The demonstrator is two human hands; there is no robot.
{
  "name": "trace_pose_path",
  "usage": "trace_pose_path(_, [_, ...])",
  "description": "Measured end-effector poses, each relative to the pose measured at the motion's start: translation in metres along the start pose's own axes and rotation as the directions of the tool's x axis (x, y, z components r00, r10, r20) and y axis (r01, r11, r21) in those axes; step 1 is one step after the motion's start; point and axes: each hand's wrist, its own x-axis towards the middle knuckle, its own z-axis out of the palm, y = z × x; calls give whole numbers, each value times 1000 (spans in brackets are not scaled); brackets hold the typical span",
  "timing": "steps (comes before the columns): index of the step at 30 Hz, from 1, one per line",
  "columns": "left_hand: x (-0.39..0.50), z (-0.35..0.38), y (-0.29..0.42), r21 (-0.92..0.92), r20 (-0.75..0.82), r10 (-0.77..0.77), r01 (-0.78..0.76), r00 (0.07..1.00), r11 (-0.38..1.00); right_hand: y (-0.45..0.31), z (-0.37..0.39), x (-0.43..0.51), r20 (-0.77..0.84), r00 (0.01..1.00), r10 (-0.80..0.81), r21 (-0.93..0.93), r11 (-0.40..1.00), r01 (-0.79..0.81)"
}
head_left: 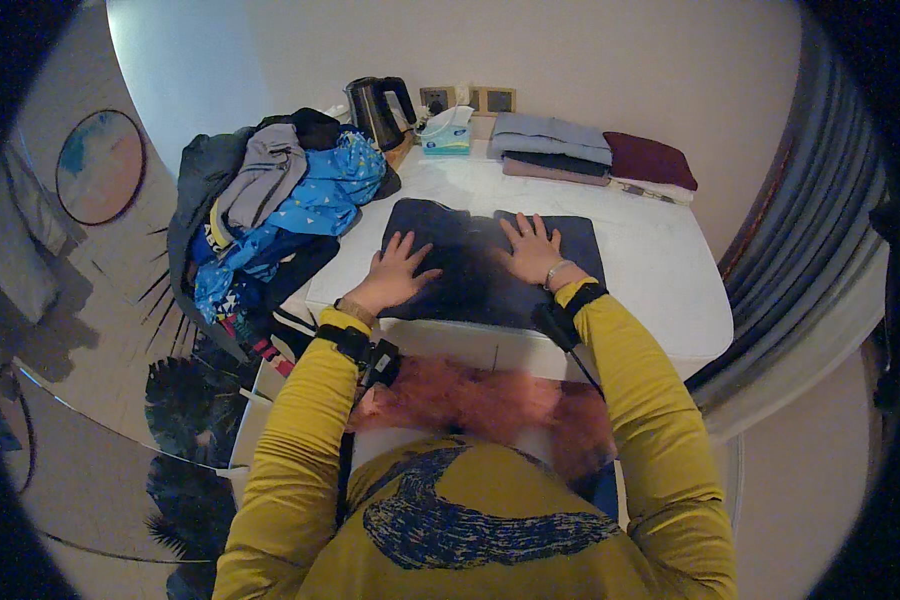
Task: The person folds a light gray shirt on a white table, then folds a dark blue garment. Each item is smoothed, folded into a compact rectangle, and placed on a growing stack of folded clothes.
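A dark folded garment (469, 277) lies spread on the white table (660, 262) in front of me. My left hand (395, 276) rests palm down on its left part with the fingers spread. On its upper right part lies my right hand (531, 250), also palm down, fingers apart. Neither hand grips the cloth. Both wrists carry a black strap, and a bracelet circles the right one.
A heap of mixed clothes (270, 195) covers the table's left side. Behind stand an electric kettle (375, 112) and a tissue box (447, 138). Folded grey clothes (551, 140) and a maroon folded garment (649, 161) lie at the back right. A curtain (810, 225) hangs on the right.
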Motion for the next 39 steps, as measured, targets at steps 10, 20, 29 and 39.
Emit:
trace_pose_path(10, [22,-42,10,0,307,-50,53,950,999,-3,-2,0,4,1000,20,-36,999,-19])
trace_pose_path(20, [46,-5,70,-130,213,-95,125,972,984,1,4,3,-30,1000,2,-14,1000,-2])
trace_pose_path(29, [46,-1,69,-92,162,-125,141,979,986,-14,-7,-26,54,995,-83,-54,995,85])
trace_pose_path(39, [46,-1,65,-123,151,-107,126,983,984,-24,21,-107,-336,877,-342,-143,939,312])
